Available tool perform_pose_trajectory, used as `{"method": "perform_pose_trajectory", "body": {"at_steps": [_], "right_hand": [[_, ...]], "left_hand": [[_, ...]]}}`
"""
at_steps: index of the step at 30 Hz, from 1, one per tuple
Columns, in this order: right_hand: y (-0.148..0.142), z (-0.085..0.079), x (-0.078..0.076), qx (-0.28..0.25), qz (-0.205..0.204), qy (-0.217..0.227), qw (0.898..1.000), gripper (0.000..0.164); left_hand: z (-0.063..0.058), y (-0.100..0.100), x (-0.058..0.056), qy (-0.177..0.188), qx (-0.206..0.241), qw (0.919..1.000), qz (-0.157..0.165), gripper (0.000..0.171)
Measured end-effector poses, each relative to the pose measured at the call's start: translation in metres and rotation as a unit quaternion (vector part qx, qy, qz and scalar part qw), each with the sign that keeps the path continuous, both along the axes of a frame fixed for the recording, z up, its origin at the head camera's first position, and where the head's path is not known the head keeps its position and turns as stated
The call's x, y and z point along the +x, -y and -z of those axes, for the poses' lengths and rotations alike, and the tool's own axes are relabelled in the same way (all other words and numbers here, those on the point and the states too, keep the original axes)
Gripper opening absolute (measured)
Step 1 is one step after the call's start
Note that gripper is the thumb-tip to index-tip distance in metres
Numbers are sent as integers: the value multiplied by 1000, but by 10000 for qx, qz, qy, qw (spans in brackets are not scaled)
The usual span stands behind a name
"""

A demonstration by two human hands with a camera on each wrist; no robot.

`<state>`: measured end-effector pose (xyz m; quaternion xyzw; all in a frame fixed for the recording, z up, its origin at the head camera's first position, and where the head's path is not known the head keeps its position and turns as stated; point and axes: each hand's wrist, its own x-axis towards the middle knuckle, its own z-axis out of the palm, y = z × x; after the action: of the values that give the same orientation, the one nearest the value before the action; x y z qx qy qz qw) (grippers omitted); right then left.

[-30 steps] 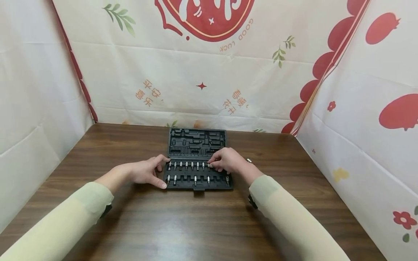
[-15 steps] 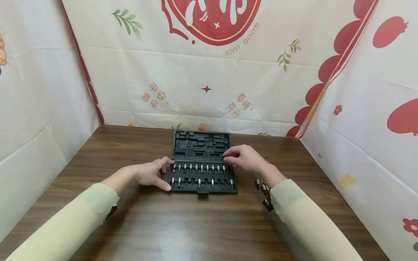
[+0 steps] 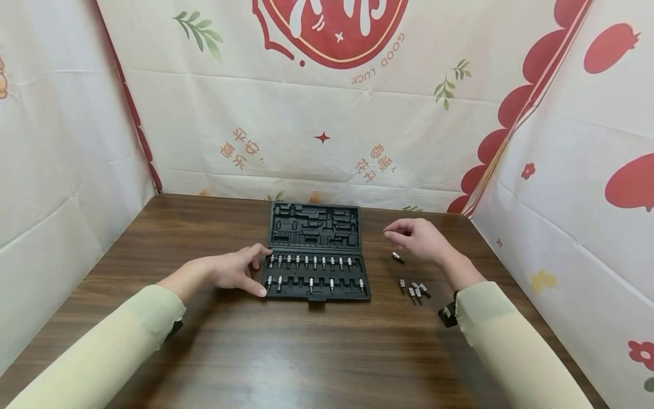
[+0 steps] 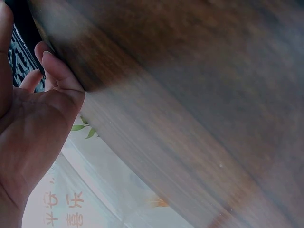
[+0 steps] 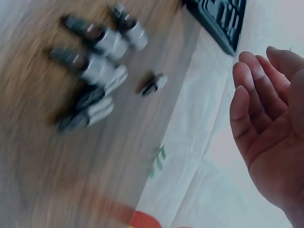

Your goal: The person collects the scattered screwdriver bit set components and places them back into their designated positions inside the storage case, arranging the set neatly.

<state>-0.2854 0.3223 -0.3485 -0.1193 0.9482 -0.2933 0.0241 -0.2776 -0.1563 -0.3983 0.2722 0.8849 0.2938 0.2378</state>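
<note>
A black plastic case (image 3: 301, 272) lies unfolded on the table, its lid (image 3: 315, 226) laid back toward the wall. Silver-and-dark bit sockets (image 3: 306, 261) fill a back row in the case, and several more stand spaced out in the front row. My left hand (image 3: 232, 270) rests at the case's left edge, thumb at the front corner and index finger by the hinge. To the right of the case, my right hand (image 3: 421, 241) hovers with loosely bent fingers and nothing between them. Below it lies one loose bit socket (image 3: 398, 258); several others (image 5: 97, 69) lie grouped nearer me.
The brown wooden table (image 3: 286, 352) ends at a printed cloth (image 3: 286, 113) hanging behind it, with more cloth on both sides. A dark device (image 3: 448, 315) is strapped at the right wrist.
My right hand has let go of a bit socket in the back row and moved right, above the loose ones. My left hand stays at the case. The head view has shifted slightly.
</note>
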Motion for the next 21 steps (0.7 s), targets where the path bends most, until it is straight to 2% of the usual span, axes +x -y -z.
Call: {"method": "perform_pose_trajectory", "body": {"at_steps": [6,9,13,16,21], "right_hand": [[-23,10,1,334,132,-130,9993,27],[-32,17,1,778,32,-117,9969,27],[-37,28,0,1247,-220,243,9917,33],[-37,33,-1,1382,-303,452,9889,39],[-32,36,-2,1489,-321,489,9871,41]], "left_hand": [[-1,-1,1,26,8,10000,10,101],[-2,-1,0,26,-8,10000,1,101],[-3,-1,1,1,-33,10000,7,101],[-2,0,1,-3,-43,10000,2,101],[-2,0,1,17,-40,10000,-8,101]]}}
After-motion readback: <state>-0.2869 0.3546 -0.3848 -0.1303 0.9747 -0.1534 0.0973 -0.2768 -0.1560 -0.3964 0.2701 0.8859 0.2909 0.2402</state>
